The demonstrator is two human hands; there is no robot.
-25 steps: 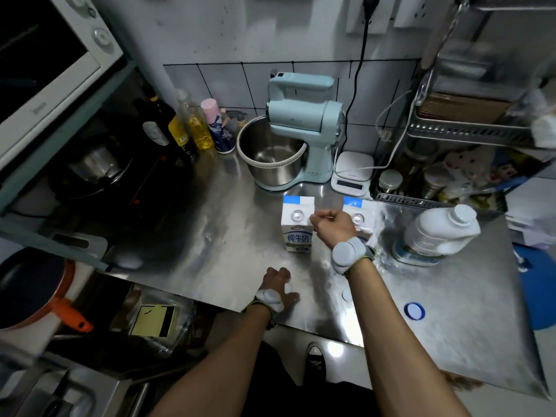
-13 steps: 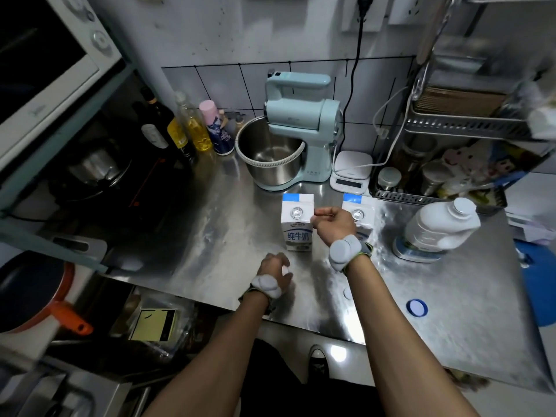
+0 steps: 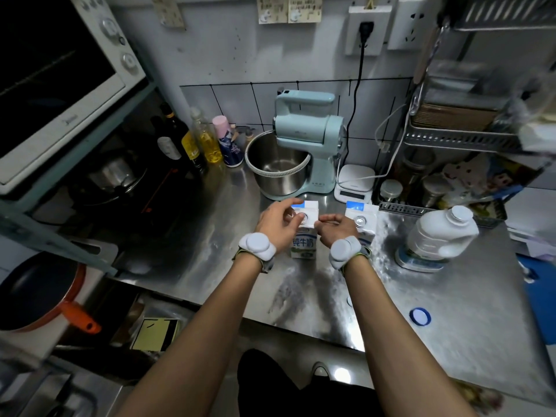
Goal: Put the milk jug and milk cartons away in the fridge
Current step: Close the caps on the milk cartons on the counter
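The near milk carton point(image 3: 304, 236) is a stiff paperboard box, likely heavy if full, with walls that would dent under a hard squeeze; its flat sides look like the safest place to hold it, low enough that it cannot tip. It is white with a blue band on top, a round spout and blue characters on its front, and stands upright on the steel counter point(image 3: 451, 296). The left hand point(image 3: 275, 224) curls over its top with fingers at the spout; the right hand point(image 3: 337, 228) pinches its top right corner, so each grip rests on this carton. A second carton point(image 3: 361, 216) stands just beside it, and the white milk jug point(image 3: 440, 233) farther right. A loose blue cap point(image 3: 420, 316) lies near the counter's front edge.
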